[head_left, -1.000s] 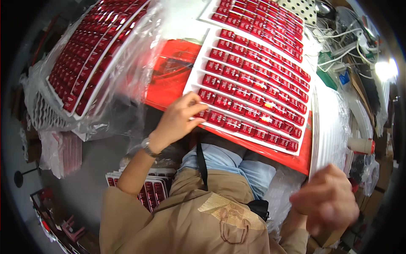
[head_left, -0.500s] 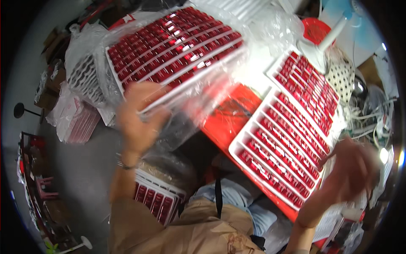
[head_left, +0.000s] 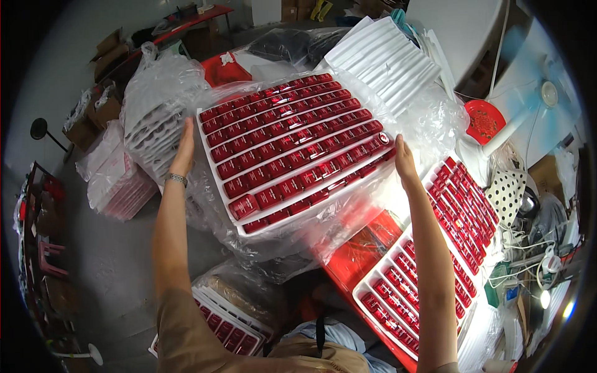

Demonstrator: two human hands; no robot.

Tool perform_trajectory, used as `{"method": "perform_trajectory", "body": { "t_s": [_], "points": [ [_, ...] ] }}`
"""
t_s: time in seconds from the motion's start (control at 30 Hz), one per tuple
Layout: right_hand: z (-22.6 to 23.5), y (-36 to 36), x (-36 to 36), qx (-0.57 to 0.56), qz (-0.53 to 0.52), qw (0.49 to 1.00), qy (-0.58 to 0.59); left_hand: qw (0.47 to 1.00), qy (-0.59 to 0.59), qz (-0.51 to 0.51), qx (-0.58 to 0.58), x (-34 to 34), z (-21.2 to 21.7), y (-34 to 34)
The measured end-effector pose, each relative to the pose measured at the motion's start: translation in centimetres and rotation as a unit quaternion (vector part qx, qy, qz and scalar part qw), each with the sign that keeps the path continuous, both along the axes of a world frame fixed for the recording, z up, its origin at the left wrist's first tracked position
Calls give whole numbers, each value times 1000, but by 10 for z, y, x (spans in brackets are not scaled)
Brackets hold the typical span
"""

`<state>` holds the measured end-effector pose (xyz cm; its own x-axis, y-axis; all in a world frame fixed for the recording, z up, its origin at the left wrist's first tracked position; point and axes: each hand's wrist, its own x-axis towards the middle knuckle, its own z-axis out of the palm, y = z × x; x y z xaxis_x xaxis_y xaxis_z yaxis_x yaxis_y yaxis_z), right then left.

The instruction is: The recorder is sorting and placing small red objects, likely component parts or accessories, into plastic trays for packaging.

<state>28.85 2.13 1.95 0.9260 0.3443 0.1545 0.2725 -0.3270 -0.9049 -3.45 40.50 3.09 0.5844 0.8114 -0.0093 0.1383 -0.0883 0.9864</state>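
Head view: I have the left hand (head_left: pixel 185 148) and right hand (head_left: pixel 405 161) spread wide, one at each side edge of the tray (head_left: pixel 220 179) between them. The fingers look straight; whether they grip it, I cannot tell. Every row I can make out carries red packs (head_left: pixel 289 188), so I judge its filling mostly done. One pack by the near left corner and one by the right hand sit out of line. Clear plastic (head_left: pixel 273 245) lies loose around the tray, unsealed at the near side, and the hands have not let go. By my right forearm, a second tray (head_left: pixel 372 273) on the red tabletop (head_left: pixel 348 264) also looks filled. Beyond the right hand, white trays (head_left: pixel 382 59) show no packs.
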Motion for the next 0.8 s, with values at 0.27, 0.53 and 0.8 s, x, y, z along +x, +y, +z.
{"method": "perform_trajectory", "body": {
  "t_s": [0.27, 0.53, 0.8],
  "points": [
    [40, -4, -3, -91, 26, 991, 91, 933, 15, 233, 276, 16, -29, 34],
    [62, 24, 11, -95, 37, 994, -27, 957, 112, 82, 255, 36, 7, 33],
    [83, 34, -20, 186, 131, 953, 201, 948, -73, 151, 270, 54, 44, 6]
  ]
}}
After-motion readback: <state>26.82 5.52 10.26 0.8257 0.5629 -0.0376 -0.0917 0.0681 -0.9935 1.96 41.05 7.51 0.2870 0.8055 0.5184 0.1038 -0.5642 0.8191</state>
